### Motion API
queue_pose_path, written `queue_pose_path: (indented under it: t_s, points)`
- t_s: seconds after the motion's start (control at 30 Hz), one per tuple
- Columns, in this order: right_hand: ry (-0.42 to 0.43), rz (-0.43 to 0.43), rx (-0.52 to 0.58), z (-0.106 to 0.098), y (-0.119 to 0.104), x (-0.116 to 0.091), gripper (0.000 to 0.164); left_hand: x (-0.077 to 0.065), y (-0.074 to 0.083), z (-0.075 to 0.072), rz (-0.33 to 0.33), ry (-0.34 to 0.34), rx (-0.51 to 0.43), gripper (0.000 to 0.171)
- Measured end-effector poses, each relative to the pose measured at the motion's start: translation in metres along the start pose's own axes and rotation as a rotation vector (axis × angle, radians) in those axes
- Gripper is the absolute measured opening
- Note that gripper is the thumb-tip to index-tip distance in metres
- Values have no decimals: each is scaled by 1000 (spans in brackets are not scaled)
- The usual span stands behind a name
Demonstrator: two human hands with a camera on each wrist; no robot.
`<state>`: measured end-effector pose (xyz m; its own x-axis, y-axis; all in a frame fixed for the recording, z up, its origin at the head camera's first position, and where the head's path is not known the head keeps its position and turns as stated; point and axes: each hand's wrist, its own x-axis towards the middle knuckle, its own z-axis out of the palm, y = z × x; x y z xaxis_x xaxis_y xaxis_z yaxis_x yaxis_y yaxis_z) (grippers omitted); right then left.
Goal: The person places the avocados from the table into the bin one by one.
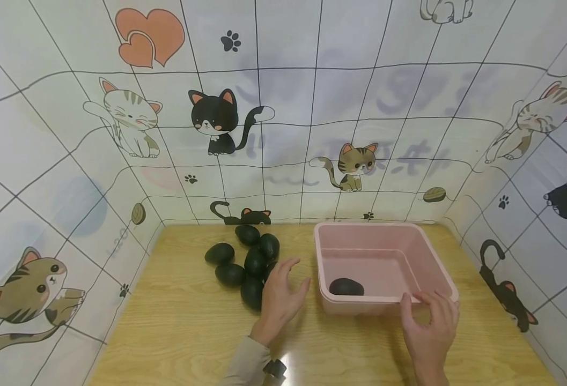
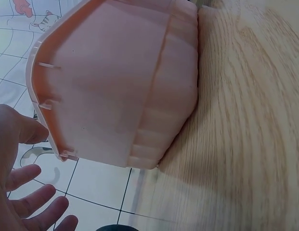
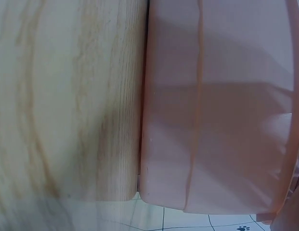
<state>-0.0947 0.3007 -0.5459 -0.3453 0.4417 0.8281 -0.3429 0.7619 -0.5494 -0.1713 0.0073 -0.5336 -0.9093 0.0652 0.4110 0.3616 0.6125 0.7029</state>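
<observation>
A pink plastic basin (image 1: 370, 305) stands on the table, with one dark green avocado (image 1: 346, 287) lying inside near its front left corner. My right hand (image 1: 430, 327) holds the basin's front rim near the right corner, thumb in front and fingers over the edge. Between the basin and a pile of avocados (image 1: 230, 275) is my left hand (image 1: 283, 295), its fingers spread and nothing in its grasp. It partly covers the nearest avocados in the head view. In the left wrist view, the left hand's loose fingers (image 2: 38, 199) are beside the basin's side wall (image 2: 101, 86).
The light wood table (image 1: 191, 332) is closed in at the back and both sides by white cloth (image 1: 288, 107) printed with cats and grid lines. Several avocados lie close together on the left half. A small black object (image 1: 275, 368) shows at the left wrist.
</observation>
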Motion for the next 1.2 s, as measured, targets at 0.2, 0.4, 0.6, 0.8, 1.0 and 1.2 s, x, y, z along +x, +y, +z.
queue_pose_path:
  t_s: [0.2, 0.4, 0.6, 0.8, 1.0, 1.2]
  points:
    - [-11, 3, -12, 0, 1, -1, 23, -2, -2, -2, -22, 0, -3, 49]
    - [-39, 44, -20, -2, -1, -1, 23, -4, -5, -4, -40, -11, 2, 49]
    - [-39, 51, -17, -2, -3, 0, 24, -5, -11, -4, -16, 14, 10, 49]
    - [-32, 44, -8, -1, -1, -1, 24, -6, -18, -6, 36, 68, 32, 49]
    - [-36, 48, -10, -2, 1, -2, 23, -7, -26, -11, 61, 100, 50, 49]
    - [-26, 40, -8, -1, 1, -2, 23, -5, -34, -17, 19, 109, 63, 45]
